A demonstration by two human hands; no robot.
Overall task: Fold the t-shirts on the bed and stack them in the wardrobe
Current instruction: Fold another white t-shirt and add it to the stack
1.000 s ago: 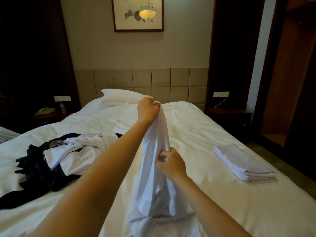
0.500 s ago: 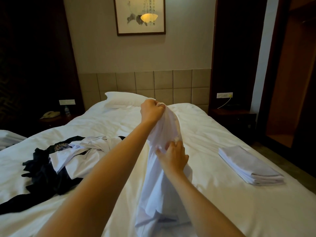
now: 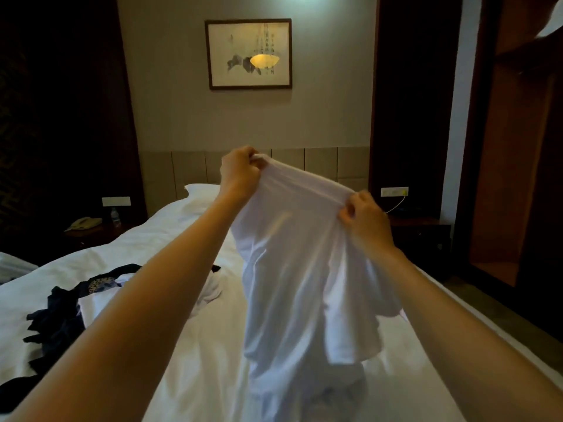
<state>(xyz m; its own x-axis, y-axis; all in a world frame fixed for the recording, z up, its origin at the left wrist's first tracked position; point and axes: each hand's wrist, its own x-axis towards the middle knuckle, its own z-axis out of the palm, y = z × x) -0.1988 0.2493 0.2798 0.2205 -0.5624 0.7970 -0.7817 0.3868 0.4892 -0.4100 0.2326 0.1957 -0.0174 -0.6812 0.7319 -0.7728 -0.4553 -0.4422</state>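
I hold a white t-shirt [image 3: 292, 269] up in the air over the bed [image 3: 189, 345]. My left hand [image 3: 240, 175] grips one end of its top edge, and my right hand [image 3: 364, 217] pinches the other end, lower and to the right. The cloth hangs spread between them and drapes down to the sheet. A heap of unfolded clothes [image 3: 67, 309], dark and white, lies on the left part of the bed, partly hidden behind my left forearm. The open wooden wardrobe [image 3: 515, 166] stands to the right of the bed.
A white pillow [image 3: 201, 193] lies at the headboard. Left of the bed is a nightstand with a telephone [image 3: 83, 223] and a small bottle [image 3: 115, 216]. Another dark nightstand [image 3: 420, 226] is at the right, under a wall socket. A framed picture [image 3: 249, 53] hangs above.
My hands have moved apart and upward, spreading the bunched t-shirt wide. My right hand slid from the shirt's middle to its top edge. The folded stack at the right is now hidden behind the shirt.
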